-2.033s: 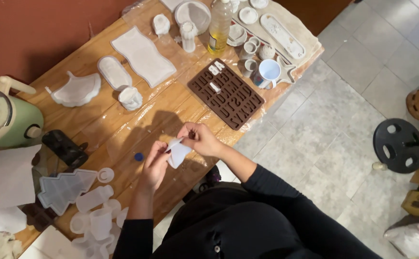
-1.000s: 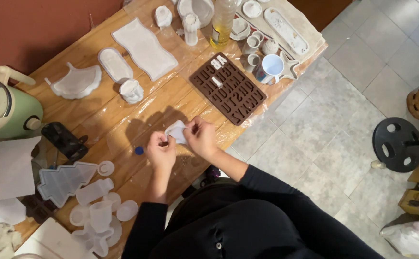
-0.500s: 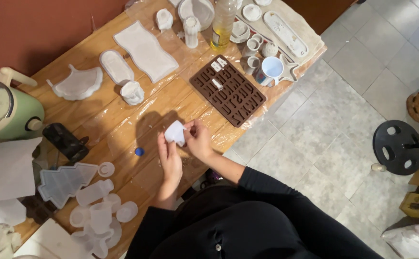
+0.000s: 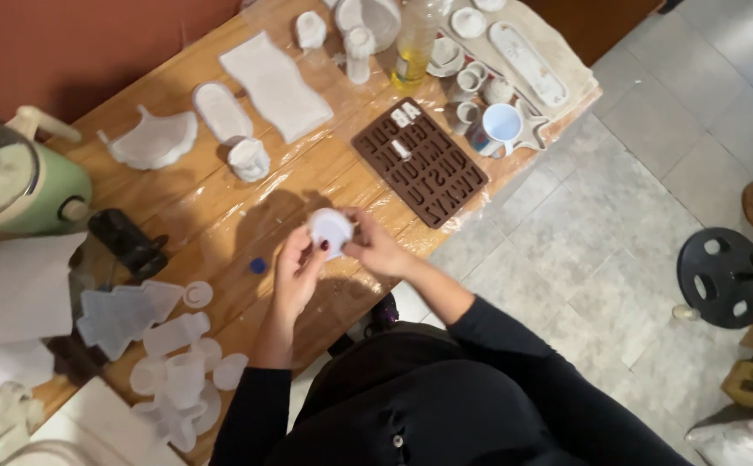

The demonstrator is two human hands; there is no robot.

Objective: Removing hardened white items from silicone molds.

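Left hand: the left hand [image 4: 294, 269] is raised just above the table [image 4: 221, 216] edge, its fingers [image 4: 318, 250] closed on the lower left rim of a small white round mould [image 4: 331, 228].
Right hand: the right hand [image 4: 376, 246] meets it from the right, thumb and fingertips pinched on the mould's right edge.
Held thing: the small white round mould sits between both hands, near the table's front edge, its pale face turned up toward the camera; whether it touches the wood I cannot tell.
Just beside the hands: a small blue cap [image 4: 258, 265] lies on the table to the left of the left hand.
Right of the hands: a brown letter mould [image 4: 418, 160] lies flat, a few of its cavities filled white; beyond it stands a white mug [image 4: 501, 126] among small white cups.
Far side of the table: a white rectangular slab [image 4: 275, 85], a white oval piece [image 4: 221, 111], a wavy-edged white dish [image 4: 152, 141], and a bottle of yellow liquid [image 4: 414, 45].
Left end: a green appliance [image 4: 23, 185] with a pale handle, a dark block [image 4: 126, 242], and a clear tree-shaped mould [image 4: 122, 315] with a cluster of clear moulds [image 4: 178, 371] next to it.
Table cover: a clear plastic sheet lies over the wood.
Floor: grey tiles, with a black round weight plate [image 4: 721, 276] well apart to the right.
Person: dark long sleeves, seen from above.
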